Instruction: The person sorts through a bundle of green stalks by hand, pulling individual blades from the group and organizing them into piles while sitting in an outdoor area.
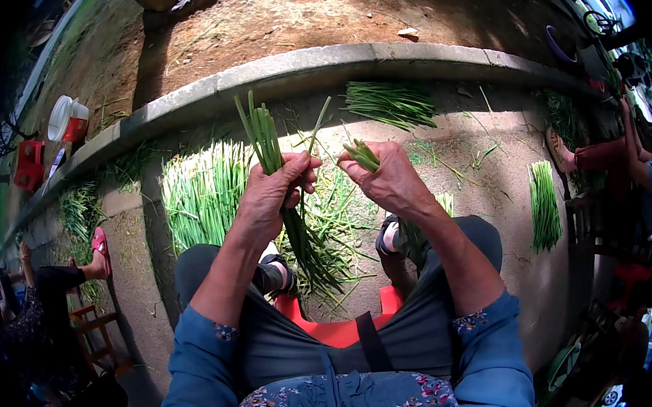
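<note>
Past the left knee (200, 264) lies a broad heap of green stalks (203, 194), seemingly the part left to sort. The left hand (277, 188) wraps a bunch (262, 136), fingers curled; loose stalks (331, 238) litter the pavement (489, 266). The right hand (395, 180) tightly grips a smaller bunch (362, 156). Beyond it, a tidy bundle (391, 104), then a far-right bundle (544, 209), look finished.

Sunlit pavement (518, 287): big stalk pile (204, 194) left, dark-green bundle (391, 104) far side, slim bundle (544, 205) right, loose stalks (339, 235) between.
</note>
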`<state>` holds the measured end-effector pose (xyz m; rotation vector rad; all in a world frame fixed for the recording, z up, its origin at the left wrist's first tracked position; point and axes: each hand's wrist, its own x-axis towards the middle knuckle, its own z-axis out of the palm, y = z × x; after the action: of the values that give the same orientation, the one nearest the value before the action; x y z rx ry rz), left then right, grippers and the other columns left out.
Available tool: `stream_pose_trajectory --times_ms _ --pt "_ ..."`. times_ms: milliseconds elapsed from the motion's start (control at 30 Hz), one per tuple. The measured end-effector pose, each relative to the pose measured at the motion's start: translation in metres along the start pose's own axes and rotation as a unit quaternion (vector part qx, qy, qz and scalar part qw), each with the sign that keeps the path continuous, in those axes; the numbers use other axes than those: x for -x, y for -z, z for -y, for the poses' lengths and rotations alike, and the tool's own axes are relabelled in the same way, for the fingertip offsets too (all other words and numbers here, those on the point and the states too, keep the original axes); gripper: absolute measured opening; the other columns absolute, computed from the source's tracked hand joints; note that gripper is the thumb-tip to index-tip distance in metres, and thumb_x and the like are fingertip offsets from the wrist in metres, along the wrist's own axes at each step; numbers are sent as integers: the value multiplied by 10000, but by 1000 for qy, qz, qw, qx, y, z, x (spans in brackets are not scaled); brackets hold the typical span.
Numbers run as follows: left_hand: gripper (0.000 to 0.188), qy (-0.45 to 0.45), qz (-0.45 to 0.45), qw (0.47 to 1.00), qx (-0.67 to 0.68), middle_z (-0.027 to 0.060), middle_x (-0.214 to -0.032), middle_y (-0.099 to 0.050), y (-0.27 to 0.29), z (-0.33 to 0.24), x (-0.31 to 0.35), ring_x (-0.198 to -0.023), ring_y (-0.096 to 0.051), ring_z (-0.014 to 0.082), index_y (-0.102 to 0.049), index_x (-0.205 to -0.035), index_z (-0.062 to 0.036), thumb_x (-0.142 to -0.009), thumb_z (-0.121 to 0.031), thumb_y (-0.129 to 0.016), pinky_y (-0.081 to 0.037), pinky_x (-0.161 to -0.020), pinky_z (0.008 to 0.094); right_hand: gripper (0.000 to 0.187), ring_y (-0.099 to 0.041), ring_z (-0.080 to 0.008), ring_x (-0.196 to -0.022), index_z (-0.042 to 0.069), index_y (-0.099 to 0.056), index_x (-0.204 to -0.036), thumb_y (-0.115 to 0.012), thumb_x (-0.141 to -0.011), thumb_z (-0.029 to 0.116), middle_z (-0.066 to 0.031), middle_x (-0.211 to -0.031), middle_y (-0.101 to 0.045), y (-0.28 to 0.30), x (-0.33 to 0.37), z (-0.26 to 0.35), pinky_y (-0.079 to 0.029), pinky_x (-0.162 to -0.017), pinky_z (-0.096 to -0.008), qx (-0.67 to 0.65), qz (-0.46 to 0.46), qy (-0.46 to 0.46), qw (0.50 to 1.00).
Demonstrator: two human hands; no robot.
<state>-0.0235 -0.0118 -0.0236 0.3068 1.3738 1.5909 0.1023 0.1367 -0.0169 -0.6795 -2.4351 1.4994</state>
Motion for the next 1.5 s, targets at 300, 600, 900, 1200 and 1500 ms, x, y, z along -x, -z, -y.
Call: stream_pose_trajectory --times_ms 300,600,900,1200,1500 --pt "291 43 37 998 5 -4 -662 -586 -11 -1 5 -564 -526 43 -632 -880 -23 -837 -309 -598 -289 -426 154 255 -354 -14 -424 36 -594 -1015 -564 -872 245 4 -712 -538 0 -1 19 -261 -366 -177 -297 -52 -95 949" --pt "242 77 99 991 53 20 -696 -602 -17 3 3 -581 -544 73 -612 -886 -11 -851 -248 -582 -359 -462 162 300 -368 -8 -467 32 -597 -1013 -551 -879 297 -30 -805 -601 -8 -2 28 -297 -402 -173 -345 -56 -16 937" --pt "289 88 59 994 -15 -27 -811 -603 -19 -1 8 -662 -484 17 -627 -934 -66 -808 -326 -628 -273 -487 147 239 -380 -13 -438 25 -599 -887 -472 -920 225 10 -672 -558 3 -2 21 -291 -394 -164 -351 -49 -36 934" --pt "333 100 146 984 29 -59 -525 -351 -21 -4 10 -461 -308 43 -579 -844 -28 -857 -360 -561 -230 -431 199 282 -391 -16 -457 33 -596 -884 -439 -935 262 17 -595 -537 8 1 21 -297 -409 -162 -310 -1 -19 950" --pt "371 129 230 962 67 -63 -466 -262 -24 -2 11 -416 -315 67 -538 -794 -7 -890 -363 -498 -268 -409 200 258 -438 -29 -536 51 -591 -845 -520 -897 294 43 -599 -490 10 7 27 -344 -465 -200 -361 25 -62 930"
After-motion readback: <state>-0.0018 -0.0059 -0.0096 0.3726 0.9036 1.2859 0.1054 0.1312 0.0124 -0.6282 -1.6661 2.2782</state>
